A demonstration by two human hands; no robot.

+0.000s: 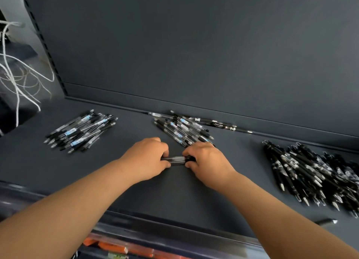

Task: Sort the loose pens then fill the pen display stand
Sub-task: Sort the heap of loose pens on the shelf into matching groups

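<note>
Both my hands meet at the middle of the dark grey shelf (174, 190). My left hand (147, 157) and my right hand (206, 159) each grip one end of a small bunch of clear-barrelled pens (175, 159) lying flat between them. Three heaps of loose pens lie around: a left pile with blue labels (81, 131), a middle pile (182, 129) just beyond my right hand, and a big pile of black pens (310, 173) at the right. No display stand is in view.
A few single pens (223, 125) lie along the back ledge. One dark pen (326, 221) rests near the front edge at right. White cords (17, 79) hang at the far left. Orange packets (120, 248) sit on a lower level below the shelf edge.
</note>
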